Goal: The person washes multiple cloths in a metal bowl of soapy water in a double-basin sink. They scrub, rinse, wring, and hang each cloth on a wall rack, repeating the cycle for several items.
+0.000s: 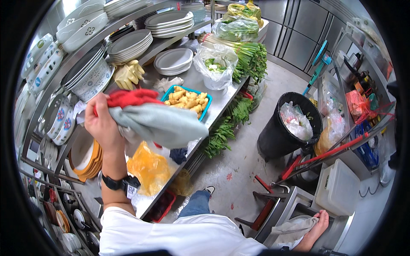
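Observation:
Closed around the ends of a red cloth (133,97) and a pale grey-green cloth (163,123), my left hand (102,121) is raised over the steel table. The cloths trail to the right, partly covering a blue basket of ginger (189,100). Down at the lower right, my right hand (317,227) grips a grey-beige cloth (294,226) above the edge of a steel sink. A crumpled yellow plastic bag (149,169) and a dark blue cloth (178,155) lie on the table below the left hand. Yellow rubber gloves (128,74) rest near stacked plates.
Shelves of stacked dishes (131,46) line the left side. Bundled green vegetables (250,52) lie at the table's far end. Right of the table stand a black bin (288,124) with waste, a red-framed stool (266,211) and a lidded plastic container (338,188).

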The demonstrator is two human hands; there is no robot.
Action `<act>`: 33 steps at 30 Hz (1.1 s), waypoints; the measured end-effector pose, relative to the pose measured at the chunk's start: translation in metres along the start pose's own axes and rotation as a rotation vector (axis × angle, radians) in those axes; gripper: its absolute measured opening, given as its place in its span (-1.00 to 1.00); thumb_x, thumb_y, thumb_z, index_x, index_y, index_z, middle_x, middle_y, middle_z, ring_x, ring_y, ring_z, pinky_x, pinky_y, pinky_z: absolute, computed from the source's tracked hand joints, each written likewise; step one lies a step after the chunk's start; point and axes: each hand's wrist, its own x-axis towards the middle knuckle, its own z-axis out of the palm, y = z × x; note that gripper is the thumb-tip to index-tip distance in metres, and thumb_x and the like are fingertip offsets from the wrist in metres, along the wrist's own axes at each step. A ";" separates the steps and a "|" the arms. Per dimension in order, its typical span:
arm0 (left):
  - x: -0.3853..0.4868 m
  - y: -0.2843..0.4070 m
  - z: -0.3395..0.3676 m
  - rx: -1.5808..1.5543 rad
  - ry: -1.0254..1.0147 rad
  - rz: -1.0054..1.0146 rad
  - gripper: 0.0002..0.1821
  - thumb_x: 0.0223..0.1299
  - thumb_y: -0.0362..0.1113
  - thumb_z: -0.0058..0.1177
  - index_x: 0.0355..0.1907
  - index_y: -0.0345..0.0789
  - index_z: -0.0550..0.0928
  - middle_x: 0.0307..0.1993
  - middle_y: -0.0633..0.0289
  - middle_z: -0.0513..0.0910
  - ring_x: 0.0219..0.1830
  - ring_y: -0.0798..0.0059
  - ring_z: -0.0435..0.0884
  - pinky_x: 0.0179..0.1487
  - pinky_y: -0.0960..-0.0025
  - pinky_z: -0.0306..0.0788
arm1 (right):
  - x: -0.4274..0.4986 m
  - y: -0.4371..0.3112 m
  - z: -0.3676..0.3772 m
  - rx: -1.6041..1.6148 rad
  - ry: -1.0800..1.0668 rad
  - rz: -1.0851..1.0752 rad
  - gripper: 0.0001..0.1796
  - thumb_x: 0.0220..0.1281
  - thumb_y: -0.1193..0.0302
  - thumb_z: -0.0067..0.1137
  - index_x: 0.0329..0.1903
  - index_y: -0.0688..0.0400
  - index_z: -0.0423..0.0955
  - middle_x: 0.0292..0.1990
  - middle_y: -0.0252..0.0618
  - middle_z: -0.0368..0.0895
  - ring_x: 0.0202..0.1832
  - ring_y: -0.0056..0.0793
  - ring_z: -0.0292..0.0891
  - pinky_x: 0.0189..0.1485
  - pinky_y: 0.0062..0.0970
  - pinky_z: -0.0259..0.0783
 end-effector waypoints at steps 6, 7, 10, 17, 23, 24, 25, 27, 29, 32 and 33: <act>0.112 -0.084 0.092 -0.199 0.139 0.198 -0.77 0.30 -0.25 0.07 -0.32 -0.41 0.62 -0.46 0.37 0.59 -0.45 0.76 0.44 -0.34 0.64 0.35 | 0.011 0.004 0.072 0.040 0.017 -0.006 -0.84 0.34 0.39 0.02 -0.34 0.19 0.42 -0.52 -0.40 0.39 -0.49 -0.72 0.27 -0.44 -0.71 0.21; 0.126 -0.104 0.110 -0.227 0.133 0.229 -0.77 0.27 -0.24 0.10 -0.35 -0.41 0.62 -0.49 0.38 0.59 -0.47 0.76 0.44 -0.36 0.64 0.35 | 0.011 0.004 0.083 0.005 0.027 0.000 -0.84 0.34 0.39 0.02 -0.34 0.19 0.42 -0.52 -0.40 0.39 -0.50 -0.72 0.27 -0.45 -0.71 0.21; 0.161 -0.183 0.159 -0.090 0.126 0.205 -0.75 0.24 -0.22 0.14 -0.40 -0.39 0.63 -0.54 0.37 0.60 -0.49 0.75 0.44 -0.37 0.63 0.35 | 0.008 0.005 0.108 -0.009 0.034 0.033 -0.83 0.35 0.38 0.02 -0.35 0.19 0.42 -0.53 -0.41 0.39 -0.53 -0.72 0.27 -0.49 -0.71 0.20; 0.099 -0.409 0.186 1.117 -0.590 -0.367 -0.15 0.11 0.15 0.07 0.38 -0.13 0.07 0.30 -0.25 0.13 0.22 -0.25 0.29 0.27 0.01 0.20 | 0.001 0.002 0.120 0.030 0.110 0.016 -0.80 0.35 0.35 0.02 -0.37 0.18 0.43 -0.56 -0.40 0.40 -0.53 -0.71 0.26 -0.49 -0.71 0.19; -0.115 -0.344 0.229 0.417 -1.132 0.027 -0.31 -0.01 -0.29 0.22 0.21 -0.42 0.31 0.20 -0.23 0.32 0.28 -0.12 0.23 0.32 0.13 0.16 | -0.005 -0.007 0.099 -0.090 0.181 0.050 -0.82 0.31 0.32 0.07 -0.33 0.16 0.47 -0.51 -0.42 0.42 -0.44 -0.69 0.31 -0.37 -0.68 0.22; -0.150 -0.306 0.237 0.301 -1.238 -0.033 -0.39 0.01 -0.30 0.20 0.15 -0.44 0.39 0.14 -0.17 0.42 0.22 -0.04 0.35 0.27 0.16 0.23 | -0.005 -0.007 0.095 -0.144 0.186 0.038 -0.83 0.30 0.32 0.09 -0.31 0.17 0.49 -0.49 -0.43 0.43 -0.42 -0.68 0.32 -0.33 -0.67 0.24; -0.188 -0.262 0.243 0.204 -1.375 -0.200 -0.45 0.03 -0.32 0.17 0.11 -0.44 0.43 0.08 -0.12 0.49 0.12 0.02 0.46 0.18 0.19 0.33 | -0.007 -0.008 0.090 -0.211 0.243 0.045 -0.82 0.28 0.32 0.11 -0.28 0.18 0.50 -0.47 -0.44 0.44 -0.39 -0.68 0.33 -0.30 -0.66 0.25; -0.254 -0.173 0.244 -0.145 -1.788 -0.332 -0.46 0.09 -0.33 0.19 0.17 -0.37 0.44 -0.14 0.08 0.62 -0.18 0.45 0.60 -0.11 0.39 0.47 | -0.011 -0.002 0.081 -0.094 0.238 0.046 -0.82 0.24 0.35 0.14 -0.23 0.21 0.52 -0.40 -0.41 0.49 -0.33 -0.64 0.37 -0.20 -0.61 0.29; -0.311 -0.088 0.238 -0.323 -2.186 -0.249 -0.31 0.06 -0.19 0.24 0.26 -0.34 0.35 0.18 -0.07 0.43 0.16 0.16 0.48 0.16 0.27 0.39 | -0.014 0.001 0.065 0.102 0.169 0.067 -0.78 0.25 0.33 0.16 -0.21 0.24 0.52 -0.34 -0.37 0.51 -0.27 -0.61 0.39 -0.15 -0.62 0.32; -0.391 0.021 0.221 -0.781 -2.260 0.069 -0.04 0.00 -0.13 0.30 0.40 -0.31 0.07 0.40 -0.13 0.01 0.44 0.07 0.03 0.41 0.21 -0.01 | -0.022 0.001 0.027 0.417 0.090 0.083 -0.71 0.25 0.33 0.17 -0.09 0.25 0.45 -0.28 -0.34 0.50 -0.22 -0.59 0.42 -0.11 -0.58 0.37; -0.413 0.048 0.214 -0.884 -2.239 0.146 0.00 -0.01 -0.12 0.31 0.41 -0.31 0.04 0.41 -0.14 -0.03 0.45 0.05 -0.04 0.43 0.20 -0.06 | -0.026 0.000 0.015 0.543 0.077 0.100 -0.69 0.24 0.35 0.18 -0.04 0.24 0.42 -0.25 -0.34 0.50 -0.20 -0.58 0.43 -0.07 -0.56 0.38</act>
